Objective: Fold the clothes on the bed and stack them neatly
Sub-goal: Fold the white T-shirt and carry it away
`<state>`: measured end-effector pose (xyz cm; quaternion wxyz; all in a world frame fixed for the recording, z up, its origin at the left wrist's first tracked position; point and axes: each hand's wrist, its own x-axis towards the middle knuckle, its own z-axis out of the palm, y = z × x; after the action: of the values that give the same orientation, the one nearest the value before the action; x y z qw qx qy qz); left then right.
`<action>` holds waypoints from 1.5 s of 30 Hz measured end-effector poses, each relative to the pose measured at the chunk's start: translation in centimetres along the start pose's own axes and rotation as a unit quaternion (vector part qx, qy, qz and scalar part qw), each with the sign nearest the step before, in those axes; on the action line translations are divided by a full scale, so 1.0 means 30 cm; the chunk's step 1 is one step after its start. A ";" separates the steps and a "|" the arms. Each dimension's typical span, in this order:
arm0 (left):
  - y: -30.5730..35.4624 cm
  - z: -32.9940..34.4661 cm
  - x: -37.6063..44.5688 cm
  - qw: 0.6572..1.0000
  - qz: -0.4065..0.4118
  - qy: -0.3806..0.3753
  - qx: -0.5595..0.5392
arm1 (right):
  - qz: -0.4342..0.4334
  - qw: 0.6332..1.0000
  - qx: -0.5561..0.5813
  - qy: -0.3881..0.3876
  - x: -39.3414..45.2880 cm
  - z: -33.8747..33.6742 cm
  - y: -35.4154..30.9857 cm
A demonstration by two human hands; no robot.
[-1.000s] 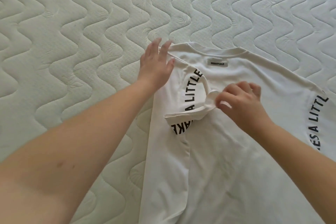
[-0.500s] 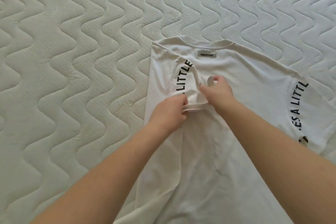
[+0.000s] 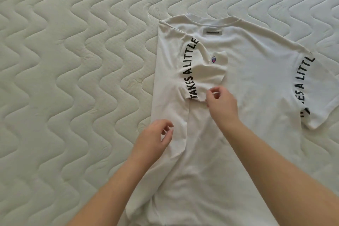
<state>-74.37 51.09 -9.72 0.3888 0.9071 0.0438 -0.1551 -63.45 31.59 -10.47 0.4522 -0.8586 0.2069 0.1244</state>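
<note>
The left hand hangs over the folded left side of the white T-shirt. Its fingers are bent a little and loose, with a small gap between the thumb and the first finger. They hold nothing. It is hard to tell if the tips touch the cloth.

The right hand is up and to the right of the left hand, near the middle of the shirt. Its fingers are curled in. The thumb and first finger sit close together right at the lower edge of the folded-in sleeve. It is hard to tell if they pinch the edge or only touch it.

The shirt lies flat on the quilted mattress. The folded sleeve lies just above the right hand's fingers, with black letters in a curve and a small round logo. The neck band and a small label are farther up. The other sleeve is spread out far to the right of both hands.

The long folded edge of the shirt runs just to the left of the left hand's fingers. Past that edge, to the left and above, there is lots of bare mattress.
</note>
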 end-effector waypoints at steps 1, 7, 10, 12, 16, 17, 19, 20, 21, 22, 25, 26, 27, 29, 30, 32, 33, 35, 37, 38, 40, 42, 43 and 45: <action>-0.039 -0.013 -0.036 0.999 -0.033 -0.011 0.036 | 0.006 0.999 -0.008 -0.051 -0.071 0.043 0.017; -0.200 -0.051 -0.243 0.937 -0.143 -0.206 0.242 | -0.075 0.954 -0.108 -0.268 -0.378 0.194 0.107; -0.222 -0.052 -0.310 0.901 -0.113 -0.291 0.301 | -0.160 0.901 -0.233 -0.330 -0.454 0.203 0.152; -0.209 -0.051 -0.357 0.905 -0.102 -0.304 0.281 | -0.216 0.872 -0.299 -0.323 -0.493 0.192 0.185; -0.128 -0.026 -0.448 0.937 -0.088 -0.254 0.222 | -0.274 0.869 -0.337 -0.237 -0.552 0.129 0.248; -0.098 -0.006 -0.472 0.948 -0.081 -0.237 0.197 | -0.266 0.883 -0.321 -0.216 -0.568 0.109 0.270; -0.036 0.042 -0.516 0.961 -0.063 -0.232 0.135 | -0.218 0.916 -0.275 -0.192 -0.600 0.065 0.319; -0.011 0.066 -0.536 0.962 -0.055 -0.249 0.100 | -0.183 0.932 -0.245 -0.192 -0.614 0.043 0.341; 0.007 0.087 -0.559 0.960 -0.051 -0.269 0.061 | -0.139 0.946 -0.212 -0.201 -0.628 0.025 0.360; 0.016 0.106 -0.581 0.960 -0.050 -0.275 0.020 | -0.086 0.957 -0.179 -0.213 -0.644 0.011 0.372; -0.016 0.125 -0.635 0.979 -0.084 -0.172 -0.064 | 0.096 0.968 -0.070 -0.223 -0.701 0.006 0.389; -0.040 0.123 -0.650 0.986 -0.101 -0.118 -0.062 | 0.144 0.963 -0.050 -0.223 -0.724 0.015 0.394; -0.068 0.122 -0.666 0.990 -0.118 -0.068 -0.044 | 0.175 0.956 -0.047 -0.230 -0.750 0.024 0.397; -0.132 0.123 -0.693 0.988 -0.153 -0.006 0.015 | 0.199 0.945 -0.048 -0.256 -0.800 0.049 0.403; -0.160 0.126 -0.705 0.983 -0.181 -0.007 0.029 | 0.201 0.942 -0.045 -0.264 -0.823 0.062 0.403; -0.198 0.138 -0.724 0.966 -0.251 -0.056 -0.015 | 0.198 0.939 -0.050 -0.275 -0.849 0.087 0.400; -0.212 0.146 -0.731 0.957 -0.271 -0.087 -0.050 | 0.198 0.937 -0.053 -0.282 -0.857 0.099 0.397; -0.229 0.164 -0.745 0.952 -0.269 -0.126 -0.074 | 0.204 0.934 -0.048 -0.288 -0.868 0.121 0.390; -0.230 0.185 -0.755 0.954 -0.260 -0.129 -0.070 | 0.208 0.938 -0.020 -0.277 -0.874 0.135 0.380; -0.225 0.197 -0.758 0.956 -0.259 -0.117 -0.068 | 0.212 0.939 0.008 -0.272 -0.878 0.136 0.377; -0.207 0.223 -0.759 0.959 -0.264 -0.085 -0.063 | 0.236 0.932 0.070 -0.267 -0.881 0.133 0.374; -0.186 0.246 -0.761 0.964 -0.253 -0.068 -0.040 | 0.272 0.916 0.129 -0.267 -0.881 0.122 0.380; -0.181 0.254 -0.764 0.967 -0.245 -0.065 -0.028 | 0.287 0.906 0.159 -0.268 -0.880 0.115 0.382; -0.180 0.263 -0.773 0.969 -0.236 -0.064 -0.025 | 0.305 0.890 0.203 -0.272 -0.879 0.100 0.384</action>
<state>-99.40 50.11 -11.25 0.3661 0.8490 0.2354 -0.2994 -92.20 34.67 -9.93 0.5950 -0.5757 0.3482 0.4396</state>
